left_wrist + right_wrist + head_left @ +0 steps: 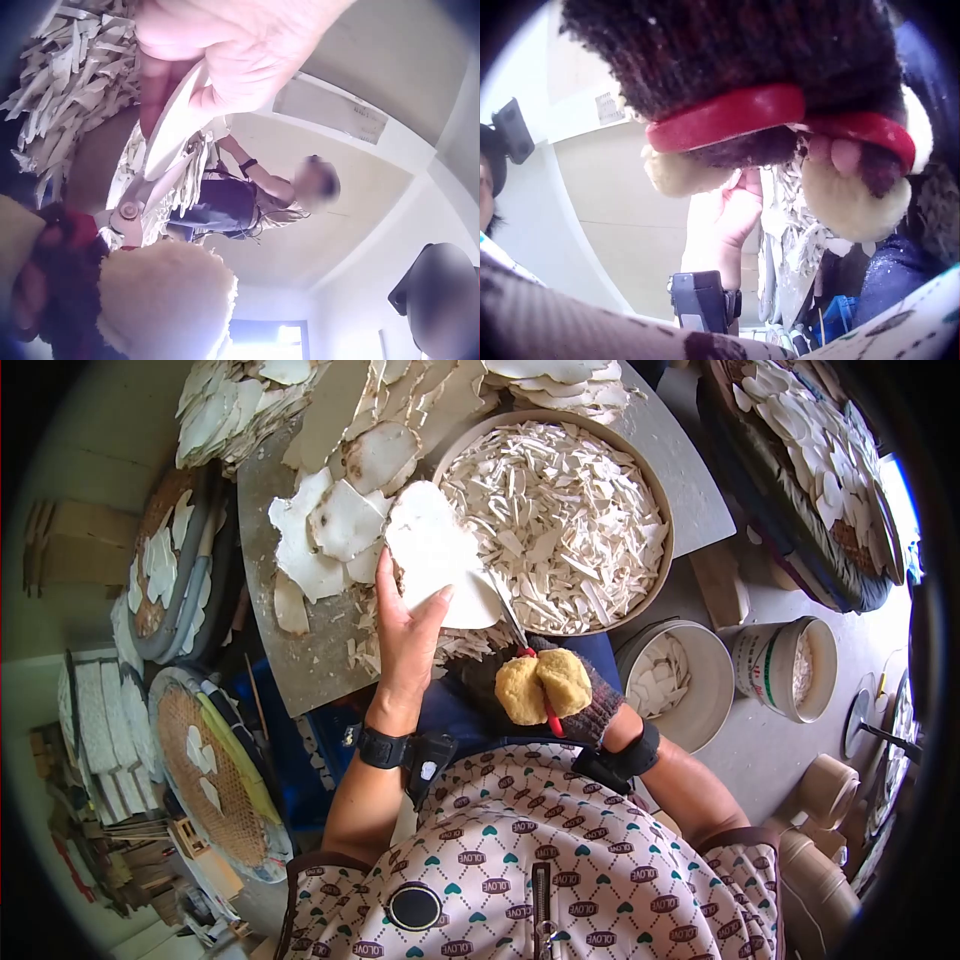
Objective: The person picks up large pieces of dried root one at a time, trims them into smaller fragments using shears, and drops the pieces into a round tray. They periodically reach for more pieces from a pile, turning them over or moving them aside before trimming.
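My left hand [408, 635] grips a flat white sheet with an uneven edge [432, 545], thumb on top and fingers beneath. In a dark knitted glove, my right hand [598, 705] holds scissors [129, 210] with red handles [727, 116]. Yellow foam pads [527, 688] wrap the handles. The blades meet the sheet's right edge, and in the left wrist view the sheet lies between them. Just beyond stands a wide round tub [669, 525] full of narrow white strips [560, 510]. My fingers inside the handles are partly hidden.
Loose white sheets [345, 520] lie on the grey table [700, 510] left of the tub, with stacks behind. White buckets [700, 725] holding pieces stand on the floor at right. Round woven trays [215, 770] stand at left. Another person [262, 195] appears in the left wrist view.
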`<state>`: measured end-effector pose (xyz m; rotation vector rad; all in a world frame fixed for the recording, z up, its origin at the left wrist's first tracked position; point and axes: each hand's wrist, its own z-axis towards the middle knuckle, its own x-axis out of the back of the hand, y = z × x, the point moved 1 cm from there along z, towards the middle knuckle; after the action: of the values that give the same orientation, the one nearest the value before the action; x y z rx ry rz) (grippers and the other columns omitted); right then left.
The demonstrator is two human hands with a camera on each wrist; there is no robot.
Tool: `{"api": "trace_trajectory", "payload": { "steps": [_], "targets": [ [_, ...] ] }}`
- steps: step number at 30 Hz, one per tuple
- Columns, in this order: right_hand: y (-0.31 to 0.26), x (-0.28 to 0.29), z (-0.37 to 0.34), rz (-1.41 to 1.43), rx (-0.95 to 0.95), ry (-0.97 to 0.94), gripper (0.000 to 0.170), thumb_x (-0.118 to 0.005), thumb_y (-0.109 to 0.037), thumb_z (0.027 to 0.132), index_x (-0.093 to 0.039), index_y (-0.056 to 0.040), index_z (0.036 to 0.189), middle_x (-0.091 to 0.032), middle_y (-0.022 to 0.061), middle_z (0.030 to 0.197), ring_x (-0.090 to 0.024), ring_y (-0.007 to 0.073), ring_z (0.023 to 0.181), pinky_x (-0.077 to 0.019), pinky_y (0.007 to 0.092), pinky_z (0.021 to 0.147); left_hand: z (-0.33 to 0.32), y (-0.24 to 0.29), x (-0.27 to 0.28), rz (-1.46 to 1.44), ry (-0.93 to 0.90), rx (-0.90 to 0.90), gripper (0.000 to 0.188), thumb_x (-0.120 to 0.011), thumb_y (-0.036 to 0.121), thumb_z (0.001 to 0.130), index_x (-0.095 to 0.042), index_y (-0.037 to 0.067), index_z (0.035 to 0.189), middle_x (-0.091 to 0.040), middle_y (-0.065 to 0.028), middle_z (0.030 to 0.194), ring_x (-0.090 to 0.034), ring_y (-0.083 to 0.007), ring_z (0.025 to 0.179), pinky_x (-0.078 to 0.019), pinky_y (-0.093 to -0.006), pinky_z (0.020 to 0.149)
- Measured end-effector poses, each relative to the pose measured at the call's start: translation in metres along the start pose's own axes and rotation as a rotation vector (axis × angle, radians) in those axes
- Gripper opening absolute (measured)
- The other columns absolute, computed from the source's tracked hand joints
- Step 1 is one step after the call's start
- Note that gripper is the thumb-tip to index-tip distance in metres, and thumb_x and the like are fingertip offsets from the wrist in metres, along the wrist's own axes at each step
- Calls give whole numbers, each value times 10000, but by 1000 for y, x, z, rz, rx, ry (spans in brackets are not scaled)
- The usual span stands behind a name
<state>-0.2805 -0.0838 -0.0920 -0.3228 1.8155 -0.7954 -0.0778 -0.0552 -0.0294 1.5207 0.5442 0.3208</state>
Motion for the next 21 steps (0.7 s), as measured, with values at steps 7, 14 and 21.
{"api": "trace_trajectory", "payload": {
  "steps": [7,14,21],
  "targets": [
    [-5,-5,-3,-410,161,50,239,-619,-117,843,-566,-11,1050,-622,66,1009,-598,138,924,-484,269,822,-2,-6,2,-12,-43,49,717,-564,-31,795,-158,-16,1385,-368,-154,1318,-439,-192,1156,-412,-306,957],
    [-20,-18,-5,-353,58,114,242,-626,-117,821,-569,-21,1036,-625,71,1005,-609,158,906,-484,276,823,2,-8,0,-53,-50,45,668,-567,-26,798,-213,-17,1363,-410,-140,1285,-464,-181,1133,-421,-302,946],
    [-2,-6,1,289,8,-90,218,-491,-33,891,-515,35,1097,-588,121,1067,-591,242,984,-470,361,912,3,24,40,-152,-174,74,262,-635,10,773,-626,47,1033,-591,-80,1123,-575,-150,1004,-470,-272,875]
  ]
}}
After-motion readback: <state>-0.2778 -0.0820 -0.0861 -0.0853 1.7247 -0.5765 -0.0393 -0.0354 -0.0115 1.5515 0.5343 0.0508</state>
